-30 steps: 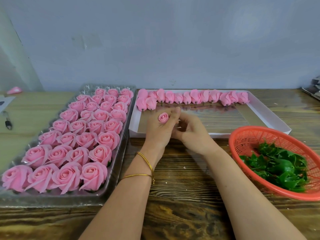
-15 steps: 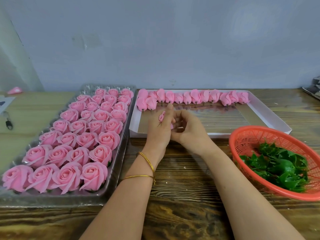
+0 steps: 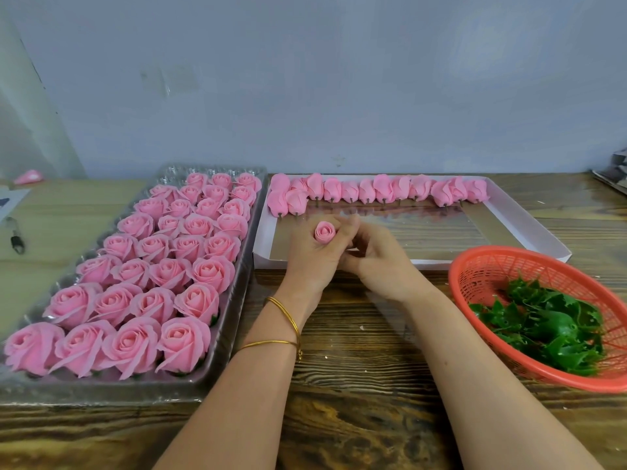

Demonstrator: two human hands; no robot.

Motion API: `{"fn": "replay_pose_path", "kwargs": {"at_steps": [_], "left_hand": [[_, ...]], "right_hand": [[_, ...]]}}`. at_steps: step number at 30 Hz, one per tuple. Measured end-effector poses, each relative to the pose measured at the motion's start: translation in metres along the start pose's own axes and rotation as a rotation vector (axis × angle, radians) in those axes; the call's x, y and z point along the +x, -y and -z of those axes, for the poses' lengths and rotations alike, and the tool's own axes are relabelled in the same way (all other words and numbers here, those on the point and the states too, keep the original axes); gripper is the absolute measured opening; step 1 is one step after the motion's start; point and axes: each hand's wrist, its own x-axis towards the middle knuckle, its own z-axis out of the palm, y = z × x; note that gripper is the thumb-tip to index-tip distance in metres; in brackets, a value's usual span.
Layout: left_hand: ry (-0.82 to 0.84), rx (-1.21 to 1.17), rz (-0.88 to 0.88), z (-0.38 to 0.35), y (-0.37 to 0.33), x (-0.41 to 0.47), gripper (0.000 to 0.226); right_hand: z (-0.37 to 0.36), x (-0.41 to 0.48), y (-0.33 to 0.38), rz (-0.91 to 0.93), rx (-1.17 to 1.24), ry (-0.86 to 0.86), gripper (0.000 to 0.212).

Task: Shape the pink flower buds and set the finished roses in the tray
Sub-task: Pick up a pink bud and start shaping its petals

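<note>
- I see the left hand (image 3: 310, 256) at centre, its fingers curled round one bud (image 3: 324, 231), which stands upright with its spiral top facing me.
- The right hand (image 3: 380, 262) is pressed against the left from 3 o'clock with its fingers curled in. I cannot tell whether they pinch the bud's base or only touch the left fingertips.
- Both hands hover over the near edge of the box (image 3: 529, 228) at 12 o'clock. The unshaped buds (image 3: 380, 189) line its far wall.
- The tray (image 3: 237, 300) lies at 9 o'clock, packed with roses (image 3: 163, 266) in rows of four.
- The basket (image 3: 475, 266) sits at 4 o'clock with leaves (image 3: 543, 323) inside.
- Two bangles (image 3: 288, 320) circle the left wrist above the table (image 3: 356, 368).
</note>
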Motion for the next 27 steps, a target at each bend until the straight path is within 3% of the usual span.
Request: {"fn": "replay_pose_path", "kwargs": {"at_steps": [6, 10, 15, 21, 27], "left_hand": [[-0.038, -0.035, 0.043, -0.003, 0.003, 0.002, 0.031], [-0.069, -0.165, 0.105, -0.005, 0.007, 0.005, 0.031], [-0.053, -0.148, 0.054, -0.005, 0.006, 0.004, 0.033], [0.008, -0.103, 0.012, -0.003, -0.002, 0.0, 0.022], [-0.014, -0.066, 0.058, -0.002, -0.004, -0.001, 0.036]], "right_hand": [[-0.002, 0.001, -0.001, -0.023, -0.006, -0.015, 0.027], [-0.004, 0.002, -0.003, -0.033, 0.001, -0.055, 0.034], [-0.007, 0.003, -0.007, 0.011, -0.055, -0.112, 0.032], [-0.003, 0.002, -0.002, 0.031, -0.062, -0.06, 0.028], [-0.001, 0.0, 0.0, 0.013, 0.02, -0.001, 0.029]]}}
